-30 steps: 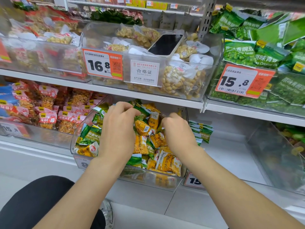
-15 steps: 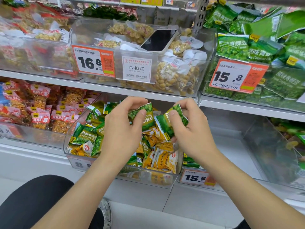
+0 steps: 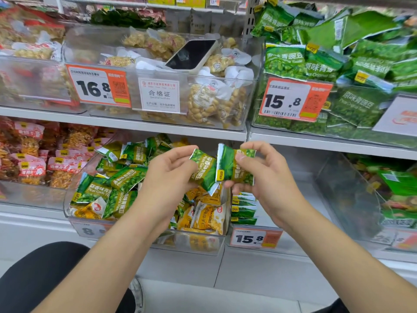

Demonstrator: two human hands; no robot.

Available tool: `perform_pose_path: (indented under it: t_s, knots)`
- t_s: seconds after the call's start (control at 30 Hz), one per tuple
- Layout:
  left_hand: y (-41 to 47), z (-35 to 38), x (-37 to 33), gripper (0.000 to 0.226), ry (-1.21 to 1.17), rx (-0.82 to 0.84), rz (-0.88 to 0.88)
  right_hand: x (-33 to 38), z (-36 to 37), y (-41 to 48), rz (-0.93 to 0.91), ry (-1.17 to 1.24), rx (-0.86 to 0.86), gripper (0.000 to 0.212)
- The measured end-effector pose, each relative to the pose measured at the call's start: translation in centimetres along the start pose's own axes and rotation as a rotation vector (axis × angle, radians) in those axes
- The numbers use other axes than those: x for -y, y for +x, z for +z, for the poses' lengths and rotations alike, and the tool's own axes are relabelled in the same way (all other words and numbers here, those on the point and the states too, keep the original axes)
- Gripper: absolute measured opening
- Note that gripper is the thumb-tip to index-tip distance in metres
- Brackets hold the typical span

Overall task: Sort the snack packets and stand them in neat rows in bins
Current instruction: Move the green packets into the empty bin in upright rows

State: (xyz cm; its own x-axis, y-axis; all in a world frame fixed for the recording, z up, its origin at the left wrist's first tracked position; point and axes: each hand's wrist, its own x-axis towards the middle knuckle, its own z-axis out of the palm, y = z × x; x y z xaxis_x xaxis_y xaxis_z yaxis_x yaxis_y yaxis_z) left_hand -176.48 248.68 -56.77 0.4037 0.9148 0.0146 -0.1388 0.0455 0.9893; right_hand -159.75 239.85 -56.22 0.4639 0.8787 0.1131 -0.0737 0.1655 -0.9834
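Note:
My left hand holds a small green pea packet by its left side. My right hand pinches a second green pea packet, thumb on its front. Both packets hang side by side above a clear bin on the lower shelf. That bin holds a jumble of green pea packets at the left and yellow packets at the front right. A neat row of green packets stands in the bin to the right, behind a 15.8 price tag.
A phone lies on peanut bags in the upper middle bin. Large green pea bags fill the upper right bin. Red packets fill the lower left bin. A clear bin at the lower right holds more green packets.
Both hands have risen out of the mixed bin, each with a green pea packet, and now hold the two packets close together above it.

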Motion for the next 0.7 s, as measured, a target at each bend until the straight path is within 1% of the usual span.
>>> perform_pose_path:
  t_s: [0.1,0.2,0.3,0.37,0.43,0.5,0.53,0.6,0.7]
  knots:
    - [0.2,0.6,0.2,0.033,-0.039,-0.008,-0.038,0.4,-0.5,-0.1,-0.006,0.079,0.014,0.029]
    - [0.2,1.1,0.4,0.023,-0.081,-0.015,-0.048,0.4,-0.7,-0.2,-0.019,0.124,0.02,0.027]
    - [0.2,1.1,0.7,0.014,-0.059,-0.007,0.003,0.2,-0.8,-0.4,-0.104,-0.018,-0.067,0.029]
    - [0.1,1.2,0.6,0.012,-0.061,-0.026,0.042,0.2,-0.9,-0.5,-0.117,-0.047,-0.092,0.027]
    - [0.0,1.1,0.5,0.011,-0.103,-0.059,0.057,0.4,-0.9,-0.5,-0.09,-0.019,-0.071,0.027]
    - [-0.2,1.1,0.5,0.01,-0.151,-0.077,0.055,0.6,-0.9,-0.5,-0.063,0.039,-0.016,0.031]
    - [-0.2,1.2,0.5,0.009,-0.172,-0.068,0.047,0.6,-0.8,-0.6,-0.055,0.054,0.015,0.033]
    - [-0.4,1.5,0.4,0.01,-0.204,-0.008,0.013,0.3,-0.6,-0.9,-0.06,0.003,0.034,0.039]
    - [-0.8,1.8,0.3,0.026,-0.192,0.106,-0.015,-0.1,-0.2,-0.9,-0.093,-0.064,-0.031,0.031]
